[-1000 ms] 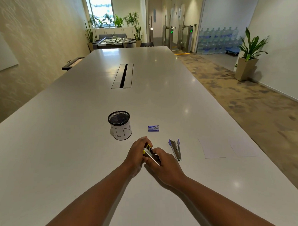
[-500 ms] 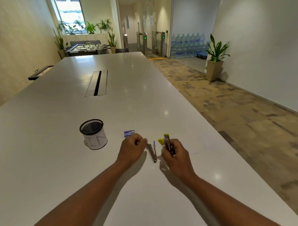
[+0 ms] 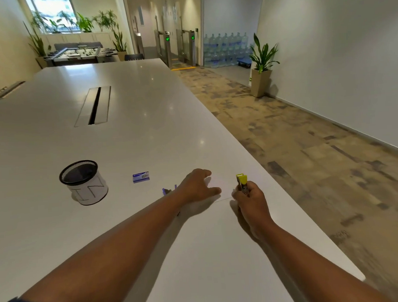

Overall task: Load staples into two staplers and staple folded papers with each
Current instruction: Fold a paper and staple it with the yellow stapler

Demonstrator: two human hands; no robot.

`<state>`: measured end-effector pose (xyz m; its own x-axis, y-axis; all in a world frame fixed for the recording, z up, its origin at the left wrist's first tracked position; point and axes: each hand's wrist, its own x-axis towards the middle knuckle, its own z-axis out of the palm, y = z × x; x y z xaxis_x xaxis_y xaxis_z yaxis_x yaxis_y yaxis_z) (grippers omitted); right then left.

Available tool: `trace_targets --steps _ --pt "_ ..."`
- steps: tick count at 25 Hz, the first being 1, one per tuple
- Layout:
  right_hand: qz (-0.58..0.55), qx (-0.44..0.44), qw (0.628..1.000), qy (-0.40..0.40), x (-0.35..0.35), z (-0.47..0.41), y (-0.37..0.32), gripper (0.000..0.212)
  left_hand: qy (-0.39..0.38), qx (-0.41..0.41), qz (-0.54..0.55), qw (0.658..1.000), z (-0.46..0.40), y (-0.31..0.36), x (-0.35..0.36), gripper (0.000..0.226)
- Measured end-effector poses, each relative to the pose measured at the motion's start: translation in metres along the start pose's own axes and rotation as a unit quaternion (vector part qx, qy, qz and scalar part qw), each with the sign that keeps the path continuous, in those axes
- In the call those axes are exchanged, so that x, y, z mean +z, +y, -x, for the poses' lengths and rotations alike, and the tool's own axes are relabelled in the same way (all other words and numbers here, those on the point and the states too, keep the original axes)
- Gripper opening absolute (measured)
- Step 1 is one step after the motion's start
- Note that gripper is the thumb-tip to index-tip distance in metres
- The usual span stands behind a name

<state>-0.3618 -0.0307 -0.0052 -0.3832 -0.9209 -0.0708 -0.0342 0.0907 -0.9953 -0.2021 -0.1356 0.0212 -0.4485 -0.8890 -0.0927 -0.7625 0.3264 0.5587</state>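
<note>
My right hand (image 3: 251, 199) grips a yellow stapler (image 3: 242, 182), its yellow end pointing up and away above the table. My left hand (image 3: 198, 184) reaches over a white sheet of paper (image 3: 219, 184) with fingers spread, touching or hovering just above it. A blue stapler (image 3: 167, 191) lies on the table, mostly hidden behind my left wrist. A small blue staple box (image 3: 140, 176) lies further left.
A black mesh cup (image 3: 83, 181) with a white paper label stands at the left on the long white table (image 3: 125, 130). The table's right edge runs close past my right hand, with carpet floor beyond. A cable slot (image 3: 94, 106) sits mid-table.
My view swung right. My right hand carried the yellow stapler rightward, away from the blue one. My left hand let go, opened and reached across to the paper.
</note>
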Motion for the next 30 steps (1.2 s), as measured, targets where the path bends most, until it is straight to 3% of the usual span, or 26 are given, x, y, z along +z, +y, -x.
trace_targets --steps 2,5,11,13,18,23,27,30 --pt "-0.088 0.027 0.995 -0.027 -0.005 -0.002 0.004 0.014 -0.03 -0.006 -0.024 0.999 -0.007 0.001 0.006 0.082" --pt "-0.125 0.026 0.991 -0.038 -0.011 -0.004 0.005 0.018 -0.017 0.022 -0.089 0.996 -0.009 -0.004 0.016 0.051" --pt "-0.131 0.023 0.99 -0.039 -0.012 -0.004 0.003 0.018 0.028 0.042 -0.076 0.996 -0.003 -0.008 0.026 0.059" --pt "-0.126 0.032 0.991 -0.033 -0.009 -0.005 0.002 0.018 0.052 0.021 -0.033 0.998 -0.001 -0.008 0.024 0.062" --pt "-0.153 0.08 0.985 -0.019 0.002 -0.006 -0.017 0.015 0.11 0.003 0.133 0.985 0.021 -0.003 0.005 0.032" --pt "-0.151 0.072 0.984 -0.064 0.032 0.0 -0.037 0.021 0.115 -0.082 0.394 0.908 0.058 -0.009 -0.027 0.027" --pt "-0.164 0.006 0.977 -0.137 0.07 0.013 -0.052 0.022 0.129 -0.112 0.482 0.859 0.084 -0.027 -0.042 0.035" --pt "-0.129 -0.043 0.981 -0.137 0.097 0.022 -0.058 0.013 0.148 -0.122 0.511 0.838 0.103 -0.037 -0.051 0.033"
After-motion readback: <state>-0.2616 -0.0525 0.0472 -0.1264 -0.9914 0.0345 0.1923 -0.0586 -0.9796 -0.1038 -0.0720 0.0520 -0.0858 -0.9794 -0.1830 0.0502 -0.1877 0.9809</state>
